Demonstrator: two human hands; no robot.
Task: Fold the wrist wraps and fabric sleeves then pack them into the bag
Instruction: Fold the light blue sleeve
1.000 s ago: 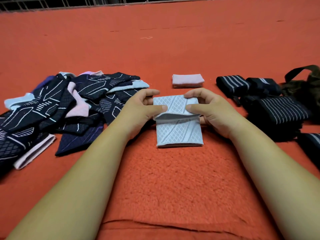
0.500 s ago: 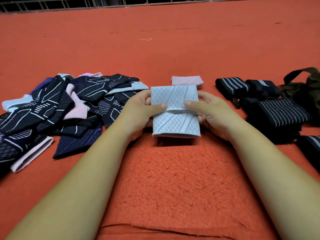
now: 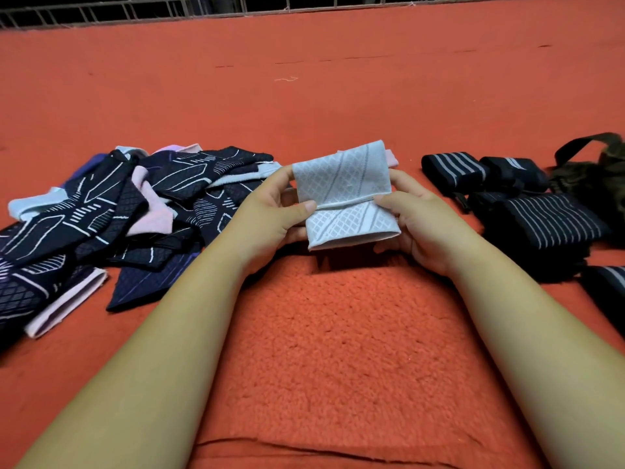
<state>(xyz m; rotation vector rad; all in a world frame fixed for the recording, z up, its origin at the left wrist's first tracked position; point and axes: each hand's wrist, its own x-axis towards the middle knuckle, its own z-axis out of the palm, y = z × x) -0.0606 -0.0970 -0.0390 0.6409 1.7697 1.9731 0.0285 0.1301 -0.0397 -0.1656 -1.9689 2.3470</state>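
Note:
A folded light grey sleeve (image 3: pixel 345 194) with a diamond pattern is held above the red carpet. My left hand (image 3: pixel 270 211) grips its left edge and my right hand (image 3: pixel 416 218) grips its right edge, thumbs on the fold line. Behind it a folded pink sleeve (image 3: pixel 392 158) peeks out, mostly hidden. A pile of unfolded dark patterned, pink and pale blue sleeves (image 3: pixel 111 211) lies at the left. Black striped wrist wraps (image 3: pixel 548 221) lie at the right, with the dark olive bag (image 3: pixel 605 170) beyond them at the right edge.
The red carpet (image 3: pixel 338 350) covers the whole floor, with a seam (image 3: pixel 304 448) close to me. A metal railing (image 3: pixel 135 11) runs along the far edge.
Both hands lifted the folded grey sleeve off the carpet and carried it away from me, so that it covers most of the folded pink sleeve.

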